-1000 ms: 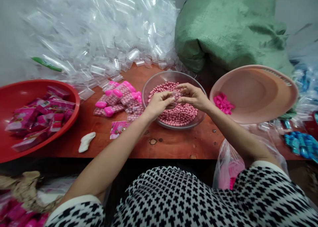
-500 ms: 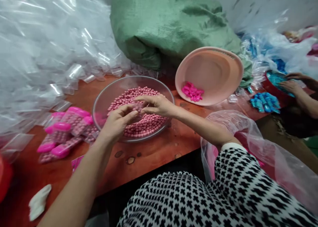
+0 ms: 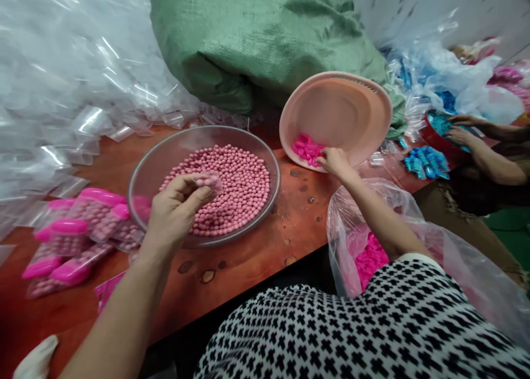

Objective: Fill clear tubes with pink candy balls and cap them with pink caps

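Note:
My left hand (image 3: 171,210) pinches a small clear plastic container (image 3: 212,182) with pink beads inside, holding it over a wide see-through bowl (image 3: 275,183). Loose pink beads (image 3: 238,188) fill much of that bowl. At the lower edge of a tilted peach basin (image 3: 339,111), my right hand (image 3: 336,162) has its fingertips closed on a bright pink plastic cap, partly hidden by the fingers. Several more pink caps (image 3: 305,146) lie in a small heap there. Left of the bowl, bead-filled containers with pink caps (image 3: 70,230) are piled on the reddish table (image 3: 252,263).
Clear empty containers (image 3: 62,103) are heaped at the back left. A big green sack (image 3: 248,42) stands behind the bowl. By my lap is a clear bag (image 3: 339,230) of pink caps. At right, another person's hands work at a red tub (image 3: 439,144) beside blue containers (image 3: 426,162).
My right hand has left the container and reached right to the caps in the peach basin. My left hand keeps the container over the bowl. The view has shifted a little right.

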Tool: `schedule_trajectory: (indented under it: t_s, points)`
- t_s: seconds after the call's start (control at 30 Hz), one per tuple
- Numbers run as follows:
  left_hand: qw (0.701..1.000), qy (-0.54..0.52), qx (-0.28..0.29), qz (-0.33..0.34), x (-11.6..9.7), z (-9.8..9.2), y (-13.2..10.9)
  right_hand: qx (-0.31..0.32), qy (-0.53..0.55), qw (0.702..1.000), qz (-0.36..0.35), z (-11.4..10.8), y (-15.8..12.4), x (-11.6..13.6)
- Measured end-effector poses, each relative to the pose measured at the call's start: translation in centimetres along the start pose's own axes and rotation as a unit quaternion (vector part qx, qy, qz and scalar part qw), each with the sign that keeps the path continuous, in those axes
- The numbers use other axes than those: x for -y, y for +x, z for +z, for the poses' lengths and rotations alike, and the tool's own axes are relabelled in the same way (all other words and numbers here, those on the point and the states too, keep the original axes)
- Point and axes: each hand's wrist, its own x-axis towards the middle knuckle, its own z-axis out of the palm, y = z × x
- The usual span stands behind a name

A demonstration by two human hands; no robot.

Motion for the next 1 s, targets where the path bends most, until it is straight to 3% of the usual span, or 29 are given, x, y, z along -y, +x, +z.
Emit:
schedule_trajectory:
  t_s: [0.17, 0.3, 0.4, 0.47, 0.53, 0.67, 0.8, 0.9, 1.0]
  points:
    - [0.999, -0.030, -0.004, -0.021, 0.3, -0.4, -0.1, 0.007, 0.011, 1.000, 0.023, 2.5, -0.1, -0.5]
    - [0.998, -0.059, 0.005, -0.014, 0.5, -0.4, -0.1, -0.028, 0.112, 0.991, 0.064, 3.0, -0.2, -1.9]
    - [0.997, -0.070, -0.003, -0.016, 0.6, -0.4, 0.0, -0.072, 0.273, 0.955, 0.092, 2.5, -0.6, -2.7]
    - [0.997, -0.077, -0.003, -0.016, 0.6, -0.5, -0.1, -0.100, 0.375, 0.919, 0.065, 1.7, -1.3, -2.3]
    - [0.997, -0.079, 0.013, -0.014, 0.6, -0.5, -0.2, -0.118, 0.409, 0.905, -0.011, 0.5, -2.5, -0.8]
    - [0.996, -0.070, 0.057, 0.012, 0.4, -0.3, -0.6, -0.126, 0.315, 0.909, -0.242, -2.3, -5.1, 5.3]
    - [0.993, -0.048, 0.103, 0.027, 0.6, 0.5, -0.8, -0.044, 0.374, 0.824, -0.424, -2.9, -6.3, 12.6]
    - [0.992, -0.059, 0.100, 0.042, 0.8, 0.5, -0.7, 0.028, 0.431, 0.794, -0.427, -1.9, -6.4, 16.3]
    - [0.995, -0.059, 0.070, 0.049, 0.9, -0.2, -0.7, 0.029, 0.476, 0.791, -0.383, -1.6, -6.4, 17.8]
